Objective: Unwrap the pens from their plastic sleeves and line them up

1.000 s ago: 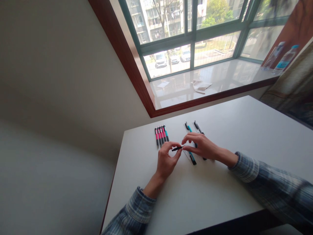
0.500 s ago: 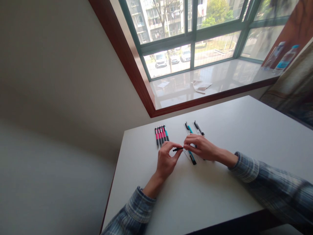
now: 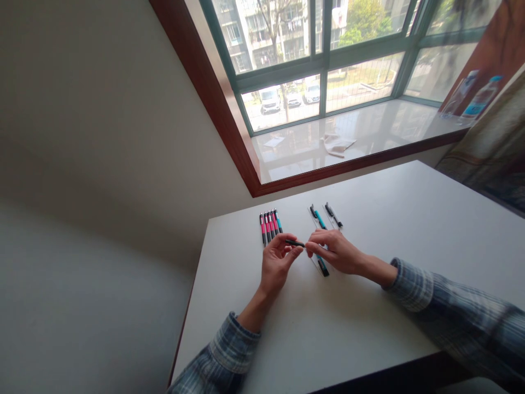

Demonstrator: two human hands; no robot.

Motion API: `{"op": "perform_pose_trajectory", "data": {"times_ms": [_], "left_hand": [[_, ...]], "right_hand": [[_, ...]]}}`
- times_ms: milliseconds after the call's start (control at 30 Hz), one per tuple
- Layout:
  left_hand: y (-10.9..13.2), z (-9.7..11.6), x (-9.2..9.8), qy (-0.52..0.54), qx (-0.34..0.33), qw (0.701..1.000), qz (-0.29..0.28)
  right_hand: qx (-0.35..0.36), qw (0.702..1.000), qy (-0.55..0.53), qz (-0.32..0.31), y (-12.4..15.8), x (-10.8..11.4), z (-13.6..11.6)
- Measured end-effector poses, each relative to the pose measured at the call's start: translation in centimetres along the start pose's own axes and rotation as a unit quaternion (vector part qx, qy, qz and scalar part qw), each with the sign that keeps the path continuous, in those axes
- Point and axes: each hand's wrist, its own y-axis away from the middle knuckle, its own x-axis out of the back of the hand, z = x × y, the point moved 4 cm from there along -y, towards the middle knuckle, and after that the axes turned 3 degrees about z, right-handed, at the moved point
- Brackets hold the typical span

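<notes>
My left hand [image 3: 275,266] and my right hand [image 3: 335,251] meet over the white table [image 3: 361,306], both pinching a small black pen part [image 3: 294,242] that lies level between their fingertips. Just behind my left hand lies a tight row of several pens [image 3: 270,225], mostly pink, one teal. Under and behind my right hand lie a teal pen [image 3: 319,217] and a black pen [image 3: 333,214], each in a clear sleeve. A dark teal pen end [image 3: 323,266] pokes out below my right fingers.
A glossy windowsill [image 3: 348,139] with a cloth [image 3: 336,145] and a paper runs behind the table. Two bottles [image 3: 471,96] stand at its far right. The table's left edge falls off near my left forearm.
The black part has been lifted slightly and shifted left, towards the row of pens. My right hand has followed it left; my left fingers have straightened a little.
</notes>
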Motion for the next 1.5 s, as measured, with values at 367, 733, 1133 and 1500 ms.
{"op": "perform_pose_trajectory", "data": {"times_ms": [367, 733, 1133, 1500], "left_hand": [[-0.2, 0.5, 0.4, -0.094, -0.006, 0.996, 0.009], [-0.2, 0.3, 0.4, -0.391, -0.024, 0.917, -0.075], [-0.1, 0.1, 0.3, -0.471, -0.052, 0.877, -0.082], [-0.2, 0.0, 0.4, -0.49, -0.043, 0.868, -0.069]], "right_hand": [[-0.063, 0.988, 0.138, 0.031, 0.0, 0.6, 1.1], [-0.046, 0.977, 0.208, -0.028, 0.1, -0.2, 0.9], [-0.023, 0.972, 0.23, -0.05, 0.1, -0.2, 0.7], [-0.032, 0.97, 0.242, -0.015, 0.0, 0.3, 1.4]]}}
